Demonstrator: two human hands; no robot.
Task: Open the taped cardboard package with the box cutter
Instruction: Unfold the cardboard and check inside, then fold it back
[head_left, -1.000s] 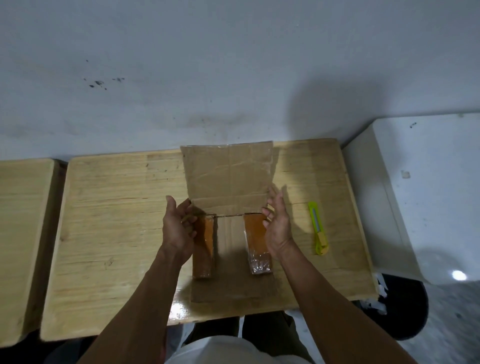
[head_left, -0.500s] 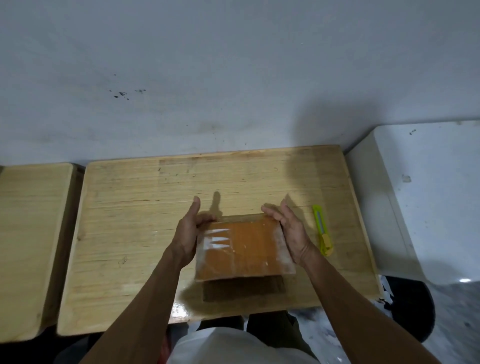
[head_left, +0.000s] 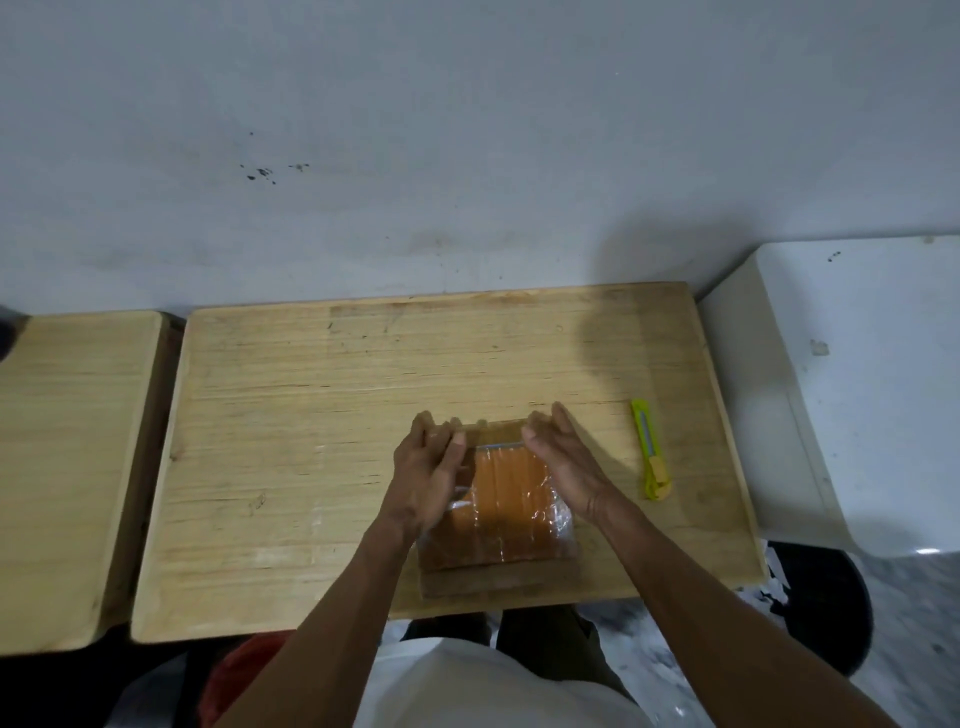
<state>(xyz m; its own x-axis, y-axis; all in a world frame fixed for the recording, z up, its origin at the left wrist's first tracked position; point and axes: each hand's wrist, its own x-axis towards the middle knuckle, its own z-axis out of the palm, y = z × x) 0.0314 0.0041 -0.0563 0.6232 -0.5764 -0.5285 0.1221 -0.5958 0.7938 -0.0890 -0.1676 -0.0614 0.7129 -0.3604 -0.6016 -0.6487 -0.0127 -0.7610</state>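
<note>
The cardboard package (head_left: 501, 512), its top covered in shiny brown tape, lies flat near the front edge of the wooden table (head_left: 322, 395). My left hand (head_left: 428, 478) rests on its left side, fingers curled over the far left corner. My right hand (head_left: 563, 462) presses along its right side, fingers reaching the far right corner. The yellow-green box cutter (head_left: 649, 449) lies on the table to the right of my right hand, apart from it, with nobody touching it.
A second wooden table (head_left: 62, 467) stands to the left with a narrow gap between. A white cabinet (head_left: 852, 384) stands at the right. A grey wall runs behind the tables. A dark round object (head_left: 831, 608) sits on the floor at the right.
One second ago a large flap stood open; it has been folded down, and the package now lies shut and flat under both hands. The cutter stayed where it was.
</note>
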